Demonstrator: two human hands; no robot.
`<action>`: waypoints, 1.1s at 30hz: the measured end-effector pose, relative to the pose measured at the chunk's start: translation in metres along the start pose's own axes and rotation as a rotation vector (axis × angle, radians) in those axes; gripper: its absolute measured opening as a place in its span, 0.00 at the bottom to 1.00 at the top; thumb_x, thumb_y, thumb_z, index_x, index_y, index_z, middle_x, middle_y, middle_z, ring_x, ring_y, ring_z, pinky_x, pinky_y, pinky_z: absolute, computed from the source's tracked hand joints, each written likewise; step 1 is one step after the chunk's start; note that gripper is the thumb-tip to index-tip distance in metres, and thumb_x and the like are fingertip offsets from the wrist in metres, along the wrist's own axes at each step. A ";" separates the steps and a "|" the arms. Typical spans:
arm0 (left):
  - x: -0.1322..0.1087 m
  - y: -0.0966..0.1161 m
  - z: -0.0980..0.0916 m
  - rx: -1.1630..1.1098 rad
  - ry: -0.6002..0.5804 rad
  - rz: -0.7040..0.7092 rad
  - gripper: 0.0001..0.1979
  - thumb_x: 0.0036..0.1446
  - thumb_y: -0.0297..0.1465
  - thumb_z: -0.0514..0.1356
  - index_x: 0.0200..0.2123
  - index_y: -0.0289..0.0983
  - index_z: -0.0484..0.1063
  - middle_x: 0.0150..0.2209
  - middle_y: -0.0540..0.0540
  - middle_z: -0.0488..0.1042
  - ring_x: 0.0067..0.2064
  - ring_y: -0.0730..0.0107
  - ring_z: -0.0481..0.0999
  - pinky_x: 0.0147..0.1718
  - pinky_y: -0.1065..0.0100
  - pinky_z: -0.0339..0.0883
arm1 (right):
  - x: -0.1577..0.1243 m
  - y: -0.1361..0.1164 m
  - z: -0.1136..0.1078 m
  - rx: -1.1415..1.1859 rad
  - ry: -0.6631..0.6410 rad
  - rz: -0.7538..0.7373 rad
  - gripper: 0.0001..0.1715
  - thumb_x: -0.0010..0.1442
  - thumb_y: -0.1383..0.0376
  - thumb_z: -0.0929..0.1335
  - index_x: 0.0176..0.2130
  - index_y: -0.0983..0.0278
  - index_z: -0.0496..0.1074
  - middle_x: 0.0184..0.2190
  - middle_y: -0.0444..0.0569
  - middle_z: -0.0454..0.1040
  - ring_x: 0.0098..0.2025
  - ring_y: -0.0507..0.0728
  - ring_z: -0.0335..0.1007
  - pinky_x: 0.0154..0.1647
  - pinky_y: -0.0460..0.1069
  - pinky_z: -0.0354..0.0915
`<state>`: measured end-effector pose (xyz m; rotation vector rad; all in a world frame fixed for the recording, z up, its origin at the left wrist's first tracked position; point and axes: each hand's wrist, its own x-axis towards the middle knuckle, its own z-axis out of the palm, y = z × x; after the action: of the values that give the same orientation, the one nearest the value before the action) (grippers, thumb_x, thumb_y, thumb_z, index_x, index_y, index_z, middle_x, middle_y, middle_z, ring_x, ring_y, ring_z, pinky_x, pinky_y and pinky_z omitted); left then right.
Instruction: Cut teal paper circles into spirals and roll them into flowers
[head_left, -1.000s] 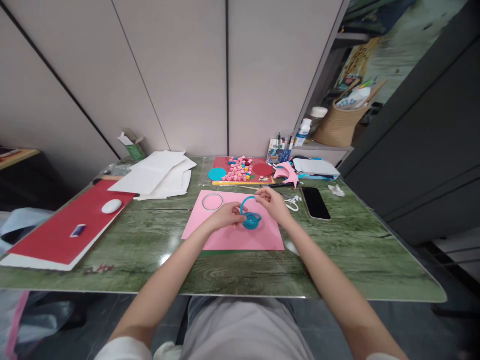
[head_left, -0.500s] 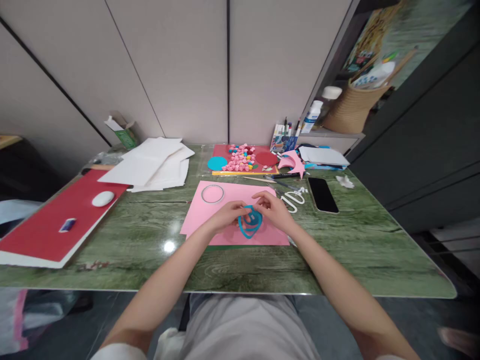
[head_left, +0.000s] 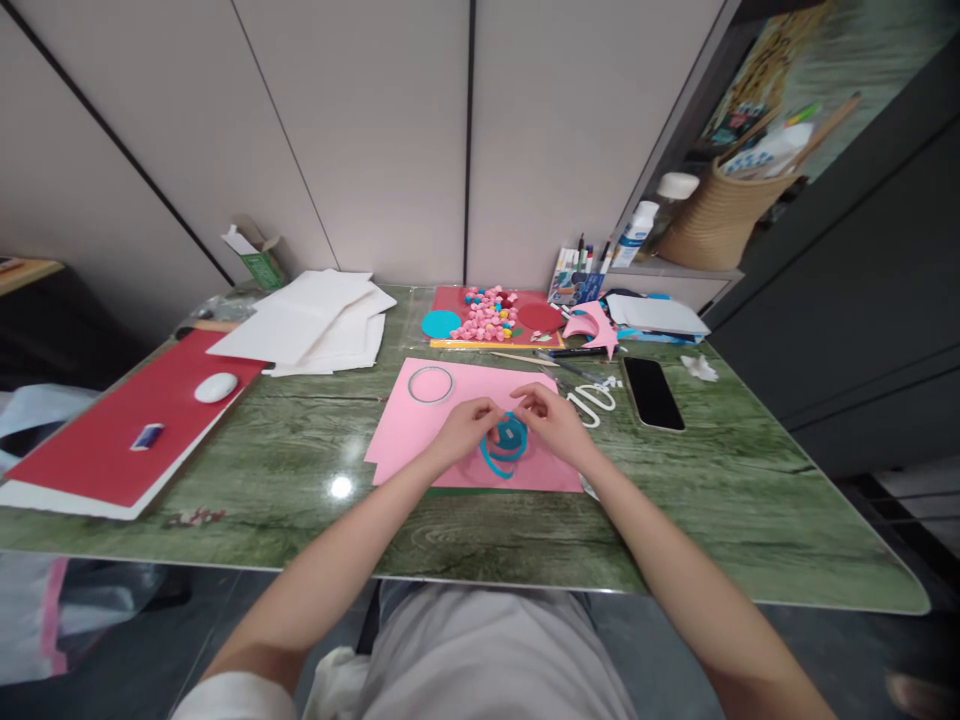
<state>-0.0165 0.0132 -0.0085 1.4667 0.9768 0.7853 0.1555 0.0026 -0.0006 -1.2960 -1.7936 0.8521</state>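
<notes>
A blue paper spiral (head_left: pixel 513 436) hangs between my hands over the pink paper sheets (head_left: pixel 401 425). My left hand (head_left: pixel 472 428) has its fingers closed on the spiral's upper left edge. At the upper right edge, my right hand (head_left: pixel 551 417) pinches it with thumb and finger. Both sets of fingertips are close together and cover part of the blue strip. A clear ring (head_left: pixel 430 385) lies on the pink paper, left of my hands. White-handled scissors (head_left: pixel 596 402) lie just right of my right hand.
A phone (head_left: pixel 653 393) lies at the right. Behind, small pink paper stars (head_left: pixel 487 315) rest in a tray beside a blue disc (head_left: pixel 441 324) and a red disc (head_left: pixel 540 317). White sheets (head_left: pixel 300 320) and a red board (head_left: pixel 112 440) with a white oval object (head_left: pixel 216 387) occupy the left.
The blue spiral has turned slightly, and its lower loop hangs rounder and more open. My fingertips have shifted a little on it. The whole view has moved slightly.
</notes>
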 end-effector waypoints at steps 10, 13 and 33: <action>-0.003 0.004 0.003 0.051 0.031 0.038 0.11 0.51 0.37 0.55 0.26 0.33 0.66 0.17 0.52 0.68 0.18 0.78 0.64 0.18 0.76 0.56 | -0.002 0.000 0.001 0.044 -0.022 -0.029 0.15 0.53 0.68 0.64 0.42 0.62 0.66 0.28 0.43 0.68 0.26 0.50 0.64 0.27 0.45 0.59; -0.002 0.005 0.004 0.052 0.034 0.030 0.11 0.51 0.36 0.55 0.26 0.34 0.67 0.17 0.52 0.68 0.18 0.78 0.64 0.18 0.76 0.57 | -0.003 -0.002 0.001 0.032 -0.013 -0.035 0.15 0.52 0.69 0.63 0.42 0.62 0.66 0.28 0.43 0.69 0.27 0.50 0.65 0.28 0.45 0.60; -0.003 0.004 0.004 -0.059 0.091 0.024 0.11 0.51 0.38 0.55 0.27 0.35 0.65 0.14 0.55 0.64 0.14 0.78 0.62 0.13 0.76 0.55 | 0.002 -0.007 -0.007 0.241 -0.083 0.053 0.11 0.52 0.60 0.66 0.33 0.65 0.70 0.26 0.45 0.70 0.22 0.49 0.63 0.23 0.45 0.61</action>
<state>-0.0141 0.0087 -0.0052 1.4048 0.9971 0.8976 0.1579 0.0033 0.0087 -1.1701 -1.6659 1.1290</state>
